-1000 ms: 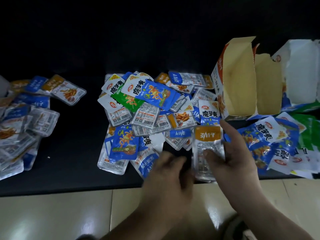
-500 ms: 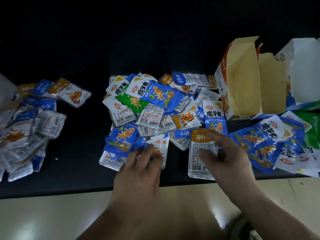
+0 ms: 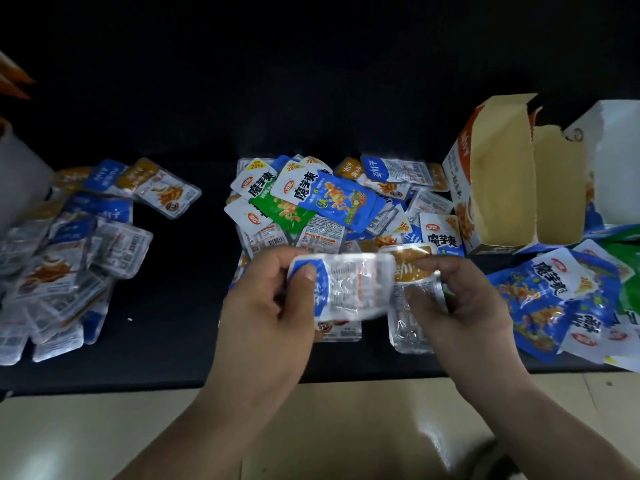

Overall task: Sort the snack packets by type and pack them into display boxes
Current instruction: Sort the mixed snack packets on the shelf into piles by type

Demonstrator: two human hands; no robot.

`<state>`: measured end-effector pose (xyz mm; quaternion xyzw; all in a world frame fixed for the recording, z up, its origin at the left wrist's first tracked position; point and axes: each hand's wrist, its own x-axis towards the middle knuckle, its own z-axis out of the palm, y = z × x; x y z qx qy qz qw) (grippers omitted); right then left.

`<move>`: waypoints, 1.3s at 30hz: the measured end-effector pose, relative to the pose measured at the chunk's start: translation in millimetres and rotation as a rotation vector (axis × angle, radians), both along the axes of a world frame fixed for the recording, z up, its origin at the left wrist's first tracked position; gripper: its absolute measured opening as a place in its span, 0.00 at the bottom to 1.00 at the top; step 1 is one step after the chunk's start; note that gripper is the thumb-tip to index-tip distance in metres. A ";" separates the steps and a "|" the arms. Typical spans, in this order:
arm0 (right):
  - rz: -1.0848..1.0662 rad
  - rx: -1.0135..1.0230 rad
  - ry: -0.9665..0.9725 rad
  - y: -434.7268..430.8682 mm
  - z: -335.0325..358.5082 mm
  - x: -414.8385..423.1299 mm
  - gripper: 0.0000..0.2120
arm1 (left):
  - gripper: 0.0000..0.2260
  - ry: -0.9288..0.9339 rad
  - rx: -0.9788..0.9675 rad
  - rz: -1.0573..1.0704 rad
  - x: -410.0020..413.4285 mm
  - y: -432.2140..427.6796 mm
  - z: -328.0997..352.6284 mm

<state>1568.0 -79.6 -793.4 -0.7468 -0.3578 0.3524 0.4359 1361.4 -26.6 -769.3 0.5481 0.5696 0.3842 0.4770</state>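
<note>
My left hand (image 3: 266, 306) pinches a blue-topped clear snack packet (image 3: 349, 289), lifted sideways above the black table. My right hand (image 3: 460, 306) grips an orange-topped clear packet (image 3: 412, 271) just right of it; the two packets overlap. Behind both hands lies the mixed pile of packets (image 3: 322, 199), blue, green, orange and white. An open orange display box (image 3: 498, 174) with a bare brown inside stands at the back right, and a white-lined box (image 3: 613, 161) stands beside it.
A heap of clear blue and orange packets (image 3: 69, 244) covers the table's left side. Blue and green packets (image 3: 568, 289) lie at the right in front of the boxes. The table's front edge (image 3: 104, 386) runs above a pale tiled floor.
My left hand has picked a blue-topped packet off the pile and raised it. My right hand has lifted the orange-topped packet towards it, so the two packets now meet.
</note>
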 end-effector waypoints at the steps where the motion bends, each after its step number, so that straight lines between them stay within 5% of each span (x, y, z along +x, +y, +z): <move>1: 0.009 0.014 -0.001 0.4 1.9 0.7 0.16 | 0.06 -0.033 -0.079 -0.009 0.3 -1.0 -5.0; 6: 0.126 0.004 -0.005 -1.5 4.1 7.8 0.16 | 0.16 -0.040 -0.268 -0.174 -0.9 -4.0 -18.6; 13: 0.242 -0.050 0.138 -13.8 10.4 13.8 0.15 | 0.35 0.160 -0.218 -0.458 0.5 3.9 -15.4; 19: 0.270 -0.070 0.102 -19.0 4.7 -0.1 0.21 | 0.23 0.003 -0.058 -0.257 35.4 -11.6 -21.7; 22: 0.140 -0.063 0.036 -22.8 1.2 7.0 0.23 | 0.14 0.443 0.291 -0.282 22.4 -10.4 -44.5; 25: 0.049 -0.090 -0.048 -28.0 -3.0 15.5 0.17 | 0.22 0.884 0.396 -0.411 15.5 -18.7 -68.9; 28: 0.024 -0.128 -0.093 -30.2 -8.1 19.1 0.13 | 0.31 1.042 0.373 -0.440 23.9 -20.5 -75.3; 30: 0.033 -0.144 -0.109 -30.4 -8.6 19.6 0.12 | 0.28 1.086 0.415 -0.437 27.5 -15.1 -75.5; 35: 0.007 -0.136 -0.057 -30.6 -9.4 23.7 0.11 | 0.09 1.016 0.628 -0.432 26.1 -16.1 -75.9; 39: -0.023 -0.119 -0.044 -27.8 -7.4 25.8 0.10 | 0.10 0.636 0.574 -0.272 21.3 -15.1 -53.4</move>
